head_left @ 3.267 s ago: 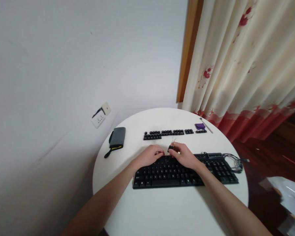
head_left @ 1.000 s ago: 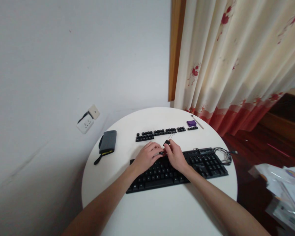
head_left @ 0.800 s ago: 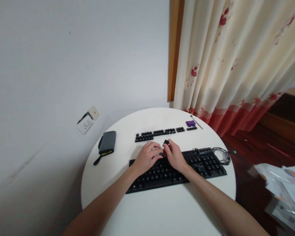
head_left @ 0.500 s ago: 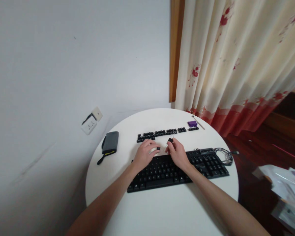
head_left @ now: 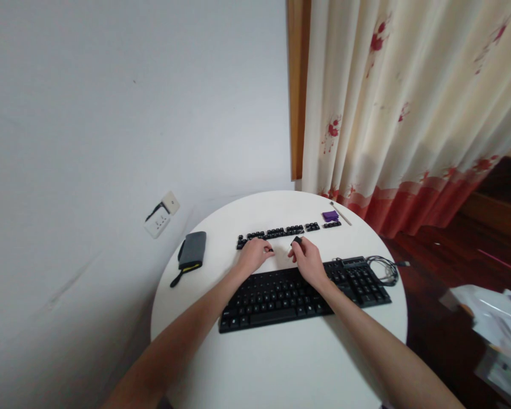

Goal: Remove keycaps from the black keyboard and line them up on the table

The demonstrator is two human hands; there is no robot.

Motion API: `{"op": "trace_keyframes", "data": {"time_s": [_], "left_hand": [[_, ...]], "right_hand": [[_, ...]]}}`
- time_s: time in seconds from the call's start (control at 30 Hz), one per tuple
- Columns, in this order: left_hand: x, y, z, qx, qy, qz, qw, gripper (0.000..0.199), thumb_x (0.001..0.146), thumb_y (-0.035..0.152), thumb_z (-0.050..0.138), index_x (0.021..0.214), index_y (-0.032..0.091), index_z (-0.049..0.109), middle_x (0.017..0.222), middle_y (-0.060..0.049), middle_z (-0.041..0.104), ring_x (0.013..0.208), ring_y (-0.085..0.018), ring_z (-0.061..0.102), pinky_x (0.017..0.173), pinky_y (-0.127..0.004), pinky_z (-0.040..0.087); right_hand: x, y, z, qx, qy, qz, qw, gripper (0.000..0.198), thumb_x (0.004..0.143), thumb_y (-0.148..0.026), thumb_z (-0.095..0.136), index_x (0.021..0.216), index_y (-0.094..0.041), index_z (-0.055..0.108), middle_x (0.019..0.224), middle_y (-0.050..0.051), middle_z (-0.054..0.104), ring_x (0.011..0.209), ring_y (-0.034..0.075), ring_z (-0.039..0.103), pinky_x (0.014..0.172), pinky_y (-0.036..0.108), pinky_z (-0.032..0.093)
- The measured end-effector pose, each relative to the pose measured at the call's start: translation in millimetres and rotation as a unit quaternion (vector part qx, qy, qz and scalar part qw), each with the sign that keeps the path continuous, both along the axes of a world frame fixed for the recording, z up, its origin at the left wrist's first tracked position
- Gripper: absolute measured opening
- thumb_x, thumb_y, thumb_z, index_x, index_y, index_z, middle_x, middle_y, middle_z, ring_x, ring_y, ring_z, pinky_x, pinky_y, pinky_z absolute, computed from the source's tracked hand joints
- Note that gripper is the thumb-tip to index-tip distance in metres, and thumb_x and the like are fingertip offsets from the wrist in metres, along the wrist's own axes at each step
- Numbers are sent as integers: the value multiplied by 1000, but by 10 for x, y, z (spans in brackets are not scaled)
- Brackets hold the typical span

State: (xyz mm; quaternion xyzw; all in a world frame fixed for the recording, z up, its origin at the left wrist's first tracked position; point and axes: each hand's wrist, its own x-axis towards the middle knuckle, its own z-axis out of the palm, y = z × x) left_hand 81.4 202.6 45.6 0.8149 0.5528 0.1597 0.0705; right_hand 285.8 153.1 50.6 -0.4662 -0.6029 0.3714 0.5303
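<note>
A black keyboard (head_left: 281, 295) lies on the round white table (head_left: 272, 369), close below both hands. Between the thumb and fingers of my left hand (head_left: 255, 254) is a small black keycap (head_left: 271, 250), just in front of the row of loose keycaps (head_left: 276, 233). My right hand (head_left: 310, 262), above the keyboard's far edge, is closed round a keycap puller with a black grip (head_left: 297, 240) and thin wires. What its wire tips touch, if anything, is too small to make out.
A grey pouch (head_left: 194, 249) with a black strap lies at the left. Towards the back right are a folded purple cloth (head_left: 330, 216) and a thin brush (head_left: 341, 213). The coiled cable (head_left: 385, 271) reaches the table's right edge. A wall and curtain (head_left: 366, 142) stand behind.
My left hand, with the keycap, has moved away from me towards the row of loose keycaps. My right hand keeps the puller and has barely moved. The view has shifted slightly.
</note>
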Motion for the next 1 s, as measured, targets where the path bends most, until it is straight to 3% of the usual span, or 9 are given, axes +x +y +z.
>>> {"op": "trace_keyframes", "data": {"time_s": [0.23,0.43,0.67,1.0], "left_hand": [[80,161,17,48,37,14,998,15,80,32,75,91,21,76,96,-8,67,100,-26,55,91,-39,44],[85,163,-14,94,32,71,993,37,72,39,82,103,24,68,113,-8,56,110,-29,48,93,-42,40],[71,172,-40,94,24,116,988,49,72,40,80,116,27,62,130,-8,47,119,-32,42,95,-44,35],[37,199,-67,108,26,140,984,55,73,40,78,123,28,59,134,-9,46,120,-32,41,94,-43,35]], "right_hand": [[5,26,-23,5,10,1,1000,28,94,-44,46,79,-21,52,67,3,66,56,16,58,56,26,46],[9,17,-22,4,10,4,1000,28,94,-44,46,79,-21,52,68,3,67,56,15,57,56,26,46],[12,18,-29,-1,10,10,1000,28,95,-42,46,78,-21,52,69,3,67,56,15,57,57,27,46],[-2,6,-15,1,4,11,1000,28,95,-41,47,77,-20,52,68,3,66,56,15,57,57,26,45]]}}
